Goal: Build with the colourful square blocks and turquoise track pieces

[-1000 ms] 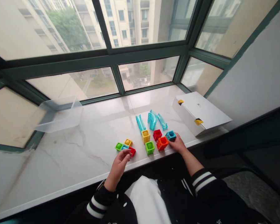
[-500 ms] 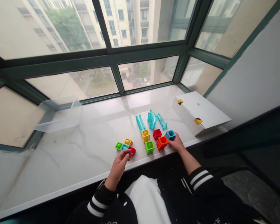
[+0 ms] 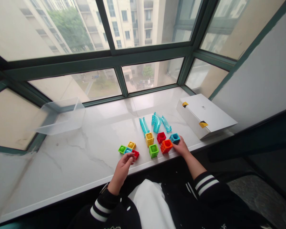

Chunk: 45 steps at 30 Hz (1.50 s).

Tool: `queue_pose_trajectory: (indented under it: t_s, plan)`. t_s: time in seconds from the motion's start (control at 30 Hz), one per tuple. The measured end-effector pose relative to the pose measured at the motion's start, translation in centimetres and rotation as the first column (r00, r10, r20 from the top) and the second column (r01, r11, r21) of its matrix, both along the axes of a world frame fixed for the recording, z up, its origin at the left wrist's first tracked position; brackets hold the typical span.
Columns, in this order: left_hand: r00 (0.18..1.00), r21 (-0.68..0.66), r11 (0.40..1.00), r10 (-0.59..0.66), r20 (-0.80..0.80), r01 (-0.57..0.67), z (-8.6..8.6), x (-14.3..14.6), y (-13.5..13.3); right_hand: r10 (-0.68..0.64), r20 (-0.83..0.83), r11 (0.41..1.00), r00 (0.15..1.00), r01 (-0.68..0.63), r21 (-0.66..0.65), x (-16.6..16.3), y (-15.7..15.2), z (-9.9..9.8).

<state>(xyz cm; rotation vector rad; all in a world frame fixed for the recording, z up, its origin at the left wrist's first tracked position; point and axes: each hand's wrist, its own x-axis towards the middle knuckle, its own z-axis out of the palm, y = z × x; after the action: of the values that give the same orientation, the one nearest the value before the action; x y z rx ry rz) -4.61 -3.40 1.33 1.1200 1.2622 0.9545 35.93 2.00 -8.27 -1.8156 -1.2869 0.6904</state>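
My left hand (image 3: 122, 168) rests at the sill's near edge, fingers curled, fingertips touching a cluster of joined cubes: green (image 3: 121, 149), yellow (image 3: 131, 145), blue (image 3: 127, 150) and red (image 3: 135, 155). My right hand (image 3: 181, 148) lies beside the orange cube (image 3: 166, 146), its fingers against the blue cube (image 3: 174, 138). A yellow cube (image 3: 149, 139), a red cube (image 3: 161, 137) and a green cube (image 3: 153, 150) stand between the two hands. Three clear teal track pieces (image 3: 155, 122) lie just behind them.
A clear plastic bin (image 3: 62, 116) sits at the back left of the white marble window sill (image 3: 90, 149). A white flat box (image 3: 205, 115) lies at the right end. Window frames run behind; a wall rises on the right.
Hardly anything has moved; the view shifted very slightly and both hands stay where they were on the cubes.
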Motion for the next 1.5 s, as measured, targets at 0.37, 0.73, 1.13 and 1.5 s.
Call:
queue_pose_trajectory:
  t_s: [0.37, 0.73, 1.13, 1.5]
  plan:
    - [1.0, 0.005, 1.0, 0.001, 0.01, -0.002, -0.5, -0.1, 0.0, -0.016, -0.001, 1.0, 1.0, 0.016, 0.012, 0.2, 0.2, -1.0]
    - [1.0, 0.011, 1.0, 0.018, 0.005, -0.018, -0.6, -0.5, 0.5, -0.025, -0.011, 0.999, 1.0, 0.025, 0.035, 0.1, 0.1, -0.7]
    - [0.997, -0.017, 0.997, 0.081, 0.013, -0.08, 0.5, -0.8, 0.7, -0.029, -0.051, 1.0, 0.998, 0.029, -0.008, 0.5, 0.1, -0.3]
    - [0.997, -0.006, 0.997, 0.075, -0.004, -0.075, 0.5, -1.2, 0.4, -0.017, -0.049, 1.0, 0.999, 0.017, -0.015, 0.4, 0.2, 0.5]
